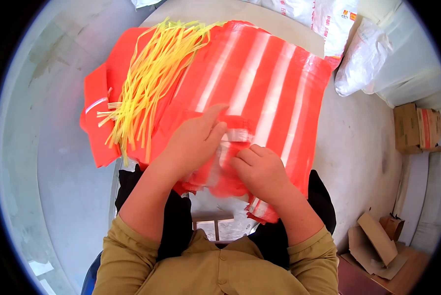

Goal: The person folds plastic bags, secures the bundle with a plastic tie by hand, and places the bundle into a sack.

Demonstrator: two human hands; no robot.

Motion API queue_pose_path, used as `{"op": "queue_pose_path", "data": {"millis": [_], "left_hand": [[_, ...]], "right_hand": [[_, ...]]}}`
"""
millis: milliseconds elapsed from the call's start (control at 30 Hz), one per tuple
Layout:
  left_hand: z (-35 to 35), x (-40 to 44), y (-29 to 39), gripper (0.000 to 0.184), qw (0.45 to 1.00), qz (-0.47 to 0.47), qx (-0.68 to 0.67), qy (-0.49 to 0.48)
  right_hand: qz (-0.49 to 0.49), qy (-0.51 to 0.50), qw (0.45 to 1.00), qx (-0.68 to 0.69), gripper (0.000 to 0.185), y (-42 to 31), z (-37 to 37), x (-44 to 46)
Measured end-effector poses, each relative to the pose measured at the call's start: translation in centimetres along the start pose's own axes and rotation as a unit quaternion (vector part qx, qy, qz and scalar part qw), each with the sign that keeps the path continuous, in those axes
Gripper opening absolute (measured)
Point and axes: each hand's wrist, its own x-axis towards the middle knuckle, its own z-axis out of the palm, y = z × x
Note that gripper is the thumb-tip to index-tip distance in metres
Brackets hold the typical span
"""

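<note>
Red plastic sheets with whitish stripes [250,64], which look like bags, lie in a wide pile in front of me. My left hand [196,140] rests on the pile, thumb and forefinger apart, beside a small folded red and clear piece [237,129]. Just right of it, my right hand [259,169] has its fingers curled together on the plastic near the fold. A bundle of yellow strips [154,78] lies across the pile's left side, over plain red plastic [96,93].
White printed sacks [334,24] stand at the upper right, next to a whitish plastic bag [363,56]. Cardboard boxes [410,129] are at the right wall. An opened carton [373,246] lies at the lower right. My knees are under the pile's near edge.
</note>
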Motion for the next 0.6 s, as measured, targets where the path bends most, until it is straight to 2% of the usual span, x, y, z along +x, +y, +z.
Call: {"op": "queue_pose_path", "data": {"millis": [67,167,267,367,433,533,600], "left_hand": [[0.0,-0.1,0.0,0.036,0.999,0.003,-0.029,-0.017],[0.4,-0.4,-1.7,0.027,0.991,0.117,0.056,0.011],[0.3,-0.9,-1.5,0.023,0.978,0.2,0.058,-0.014],[0.7,-1.5,-1.0,0.021,0.977,0.21,0.033,-0.008],[1.3,-1.2,-1.4,0.019,0.972,0.225,0.062,0.016],[1.9,-1.0,-2.0,0.018,0.971,0.225,0.075,0.029],[2.0,-1.1,-2.0,0.017,0.973,0.218,0.068,0.026]], "right_hand": [[0.015,0.007,1.0,-0.002,0.011,-0.3,-0.3,0.1],[0.052,0.024,0.998,0.002,0.011,-0.4,-0.3,0.2],[0.104,0.053,0.992,0.038,0.012,-0.2,-0.2,0.4],[0.152,0.047,0.982,0.101,0.013,0.2,-0.9,0.6],[0.175,0.032,0.971,0.161,0.013,1.0,-1.4,0.9],[0.207,0.087,0.957,0.184,0.012,3.0,-1.8,1.9],[0.163,0.105,0.971,0.139,0.012,3.8,-1.1,2.9]]}}
